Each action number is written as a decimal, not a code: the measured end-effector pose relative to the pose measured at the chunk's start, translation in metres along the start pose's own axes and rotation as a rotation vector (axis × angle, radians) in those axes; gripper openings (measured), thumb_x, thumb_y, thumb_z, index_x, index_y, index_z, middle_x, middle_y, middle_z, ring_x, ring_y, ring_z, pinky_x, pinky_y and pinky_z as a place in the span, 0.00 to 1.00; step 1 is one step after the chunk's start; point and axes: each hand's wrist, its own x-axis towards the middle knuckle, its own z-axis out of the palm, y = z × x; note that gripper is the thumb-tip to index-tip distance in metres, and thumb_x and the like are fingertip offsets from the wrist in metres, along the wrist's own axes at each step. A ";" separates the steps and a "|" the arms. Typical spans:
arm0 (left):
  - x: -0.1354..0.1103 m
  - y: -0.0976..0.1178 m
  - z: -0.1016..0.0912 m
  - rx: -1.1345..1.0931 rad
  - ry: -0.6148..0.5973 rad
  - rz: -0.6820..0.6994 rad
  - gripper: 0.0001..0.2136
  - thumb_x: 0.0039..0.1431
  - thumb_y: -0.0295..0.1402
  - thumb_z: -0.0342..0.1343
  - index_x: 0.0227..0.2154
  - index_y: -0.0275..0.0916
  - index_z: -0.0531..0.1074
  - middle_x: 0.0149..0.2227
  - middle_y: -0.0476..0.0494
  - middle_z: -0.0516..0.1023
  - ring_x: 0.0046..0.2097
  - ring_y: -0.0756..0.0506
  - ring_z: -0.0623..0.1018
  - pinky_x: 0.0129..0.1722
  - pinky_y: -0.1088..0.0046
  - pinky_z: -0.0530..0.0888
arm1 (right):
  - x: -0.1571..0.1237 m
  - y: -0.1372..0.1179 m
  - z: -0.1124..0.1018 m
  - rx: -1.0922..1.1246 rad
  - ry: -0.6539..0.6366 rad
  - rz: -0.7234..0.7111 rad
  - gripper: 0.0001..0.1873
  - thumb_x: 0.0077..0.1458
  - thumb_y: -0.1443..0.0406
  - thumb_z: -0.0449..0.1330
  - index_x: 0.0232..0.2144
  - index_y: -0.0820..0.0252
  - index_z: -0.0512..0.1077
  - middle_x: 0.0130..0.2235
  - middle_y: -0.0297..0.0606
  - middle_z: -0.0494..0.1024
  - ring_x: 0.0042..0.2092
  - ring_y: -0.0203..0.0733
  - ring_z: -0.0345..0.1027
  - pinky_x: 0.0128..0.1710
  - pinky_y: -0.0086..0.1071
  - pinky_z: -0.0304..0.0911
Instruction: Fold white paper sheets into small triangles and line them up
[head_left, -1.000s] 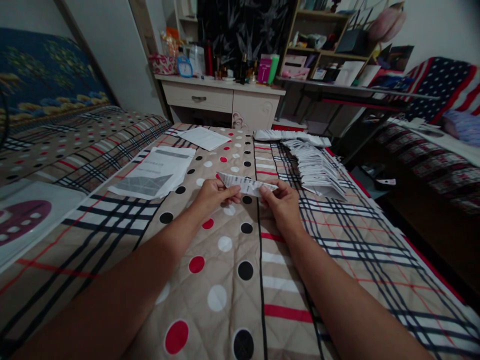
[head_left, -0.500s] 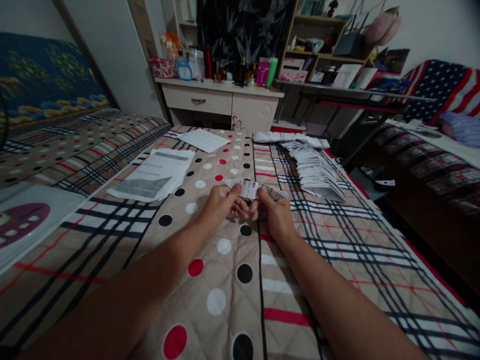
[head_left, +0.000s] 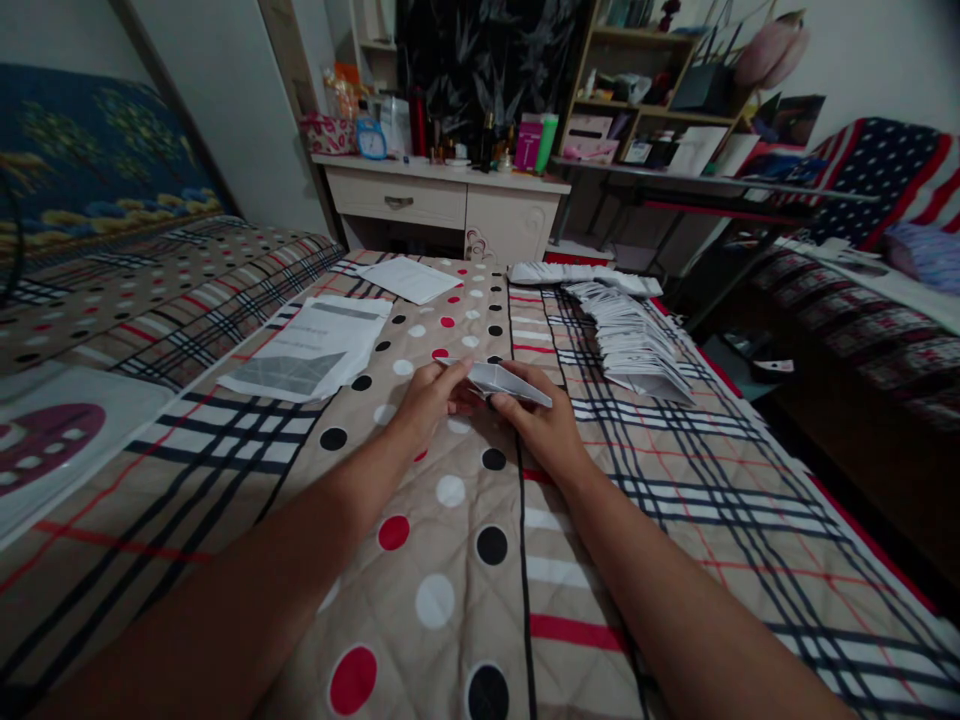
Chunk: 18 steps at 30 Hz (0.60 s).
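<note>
Above the middle of the bed, a small piece of folded white paper (head_left: 501,380) is held between my two hands. My left hand (head_left: 439,392) pinches its left end, thumb on top. At its right side my right hand (head_left: 536,408) grips it, thumb on the near edge and fingers behind. The paper is bent, with a fold showing near its middle. Beyond my right hand lies a long row of folded white papers (head_left: 634,340), stacked leaning on one another. A second row of folded papers (head_left: 577,276) lies crosswise behind it.
Printed sheets (head_left: 311,345) lie left of my hands, with more white sheets (head_left: 409,280) behind. A clear plastic bag with a purple print (head_left: 67,440) sits at the far left. The patterned quilt (head_left: 420,650) covers the bed; a white dresser (head_left: 397,200) stands beyond it.
The paper strip, stretched flat between both hands before, is now folded and tilted. My right hand has shifted slightly left and turned, with its thumb lower on the paper.
</note>
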 end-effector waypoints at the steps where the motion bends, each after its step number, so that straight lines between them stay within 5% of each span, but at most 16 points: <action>1: 0.000 0.000 0.000 -0.006 0.007 0.009 0.19 0.51 0.44 0.62 0.36 0.31 0.75 0.29 0.41 0.79 0.27 0.48 0.78 0.25 0.76 0.73 | 0.000 0.000 0.000 0.019 -0.005 0.016 0.26 0.51 0.52 0.65 0.49 0.57 0.72 0.47 0.42 0.78 0.41 0.45 0.73 0.38 0.36 0.70; 8: 0.004 -0.005 -0.003 0.048 0.010 0.048 0.19 0.48 0.29 0.54 0.45 0.32 0.75 0.38 0.39 0.80 0.34 0.46 0.79 0.33 0.71 0.76 | 0.005 0.007 -0.002 0.180 0.132 0.157 0.19 0.51 0.53 0.63 0.40 0.60 0.75 0.40 0.40 0.79 0.36 0.42 0.73 0.34 0.34 0.70; 12: 0.008 -0.010 -0.006 0.215 -0.054 0.124 0.25 0.43 0.24 0.49 0.48 0.33 0.74 0.45 0.38 0.79 0.43 0.42 0.79 0.42 0.66 0.77 | 0.007 0.010 -0.004 0.049 0.196 0.152 0.16 0.53 0.54 0.60 0.33 0.62 0.76 0.33 0.38 0.78 0.30 0.40 0.69 0.28 0.31 0.65; 18: 0.007 -0.010 -0.006 0.520 -0.186 0.240 0.29 0.41 0.20 0.48 0.51 0.32 0.72 0.50 0.37 0.78 0.51 0.41 0.77 0.52 0.64 0.73 | 0.010 0.016 -0.008 -0.206 0.242 0.026 0.13 0.56 0.59 0.57 0.29 0.62 0.77 0.30 0.38 0.79 0.34 0.43 0.71 0.36 0.33 0.62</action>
